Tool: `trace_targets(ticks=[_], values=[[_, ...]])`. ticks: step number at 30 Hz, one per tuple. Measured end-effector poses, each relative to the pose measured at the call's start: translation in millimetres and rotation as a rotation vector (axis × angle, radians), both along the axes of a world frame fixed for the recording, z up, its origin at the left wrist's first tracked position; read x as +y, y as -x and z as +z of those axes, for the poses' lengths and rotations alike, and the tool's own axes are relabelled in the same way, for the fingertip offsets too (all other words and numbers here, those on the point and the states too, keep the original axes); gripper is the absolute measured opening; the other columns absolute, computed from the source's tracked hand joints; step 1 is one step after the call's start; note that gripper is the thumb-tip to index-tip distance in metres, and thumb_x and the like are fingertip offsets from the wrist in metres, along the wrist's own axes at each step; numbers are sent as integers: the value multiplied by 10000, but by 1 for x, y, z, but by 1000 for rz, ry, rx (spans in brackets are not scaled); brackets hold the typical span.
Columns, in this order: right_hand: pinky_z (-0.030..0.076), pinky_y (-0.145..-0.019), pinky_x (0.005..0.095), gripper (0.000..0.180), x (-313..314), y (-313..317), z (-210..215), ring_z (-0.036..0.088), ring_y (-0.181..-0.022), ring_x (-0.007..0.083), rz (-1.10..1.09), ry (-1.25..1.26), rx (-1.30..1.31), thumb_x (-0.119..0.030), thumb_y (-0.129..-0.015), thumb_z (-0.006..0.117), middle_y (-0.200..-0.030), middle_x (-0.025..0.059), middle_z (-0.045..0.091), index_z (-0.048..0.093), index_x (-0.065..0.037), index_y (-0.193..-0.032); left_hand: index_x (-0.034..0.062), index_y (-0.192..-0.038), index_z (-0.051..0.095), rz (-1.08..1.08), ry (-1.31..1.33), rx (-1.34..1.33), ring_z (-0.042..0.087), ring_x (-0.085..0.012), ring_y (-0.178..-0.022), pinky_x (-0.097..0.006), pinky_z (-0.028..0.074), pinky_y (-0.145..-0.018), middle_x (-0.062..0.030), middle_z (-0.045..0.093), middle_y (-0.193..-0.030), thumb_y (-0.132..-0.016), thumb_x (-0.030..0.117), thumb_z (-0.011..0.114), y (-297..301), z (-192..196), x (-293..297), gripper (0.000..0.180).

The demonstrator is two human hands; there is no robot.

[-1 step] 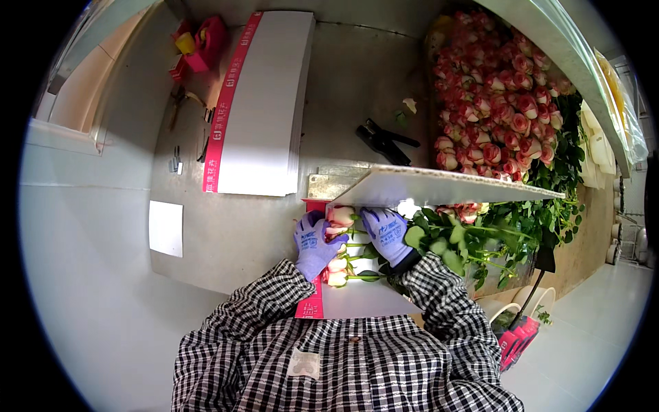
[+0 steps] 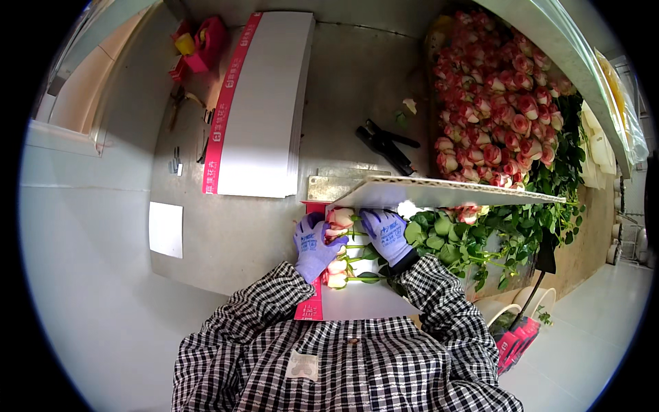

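Pink-edged cream roses [image 2: 337,280] lie with their heads in a column on a white cardboard sheet [image 2: 364,302] with a red border strip. My left hand [image 2: 312,246], in a lilac glove, curls its fingers round the upper rose heads [image 2: 340,220]. Just right of it, my right hand [image 2: 388,237], gloved alike, is closed at the rose stems; its fingertips are partly hidden. Leafy stems [image 2: 449,237] stretch out to the right of that hand. Behind both hands a cardboard flap [image 2: 439,192] stands raised, hiding part of the table.
A stack of white, red-edged cardboard sheets [image 2: 264,103] lies at the back left. A black stapler-like tool [image 2: 388,144] rests beyond the flap. Many roses [image 2: 501,117] are heaped at the back right. A pink holder [image 2: 206,44] stands far left; a white paper [image 2: 166,229] is nearer.
The leafy stems beside my right hand have shifted slightly, and the raised flap has tilted a little. Both hands stay almost in place.
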State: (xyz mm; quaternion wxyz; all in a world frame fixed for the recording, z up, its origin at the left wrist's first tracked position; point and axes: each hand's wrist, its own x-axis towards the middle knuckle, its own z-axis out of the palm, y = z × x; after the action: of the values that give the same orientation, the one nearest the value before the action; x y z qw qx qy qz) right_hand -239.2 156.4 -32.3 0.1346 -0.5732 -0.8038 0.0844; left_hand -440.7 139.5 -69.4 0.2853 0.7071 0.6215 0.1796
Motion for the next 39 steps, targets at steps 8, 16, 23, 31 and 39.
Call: trace_targets(ticks=[8,16,23,31,39], values=[[496,-642,345,555,-9,-18,-19,611,-749,201,204,-27,-155,-154,-847,507,-797,38,549,439,-280,-1382,133,-896,600,-29,-121,11,476,-317,-1013,-470,355,-859,-86,558,-1046,-665,455,731,1,-8,-1,417],[476,-780,404,544,-2,-4,-52,583,-906,214,188,88,-309,-206,-855,503,-1040,45,544,433,-339,-1378,125,-922,591,-70,-18,52,478,-313,-1005,-465,363,-856,-87,550,-1025,-651,447,746,0,5,4,449],[492,-831,416,412,-12,-6,59,617,-980,297,-58,410,119,-302,-887,574,-1169,116,585,539,-212,-1287,94,-1094,553,97,21,118,443,-314,-1087,-469,352,-936,-110,502,-1134,-604,495,784,-2,10,6,674],[467,-651,269,358,5,-20,164,555,-708,110,-233,359,1119,-307,-897,637,-775,34,609,589,13,-1051,44,-1216,471,82,104,147,420,-349,-1141,-480,343,-979,-166,455,-1213,-616,594,754,3,2,5,862],[498,-847,353,391,-82,-42,79,632,-945,269,353,803,643,-317,-931,499,-1097,134,652,590,-96,-1240,22,-1233,509,-156,339,-334,546,-347,-1097,-430,426,-976,-180,565,-1180,-781,351,692,40,-6,44,589]])
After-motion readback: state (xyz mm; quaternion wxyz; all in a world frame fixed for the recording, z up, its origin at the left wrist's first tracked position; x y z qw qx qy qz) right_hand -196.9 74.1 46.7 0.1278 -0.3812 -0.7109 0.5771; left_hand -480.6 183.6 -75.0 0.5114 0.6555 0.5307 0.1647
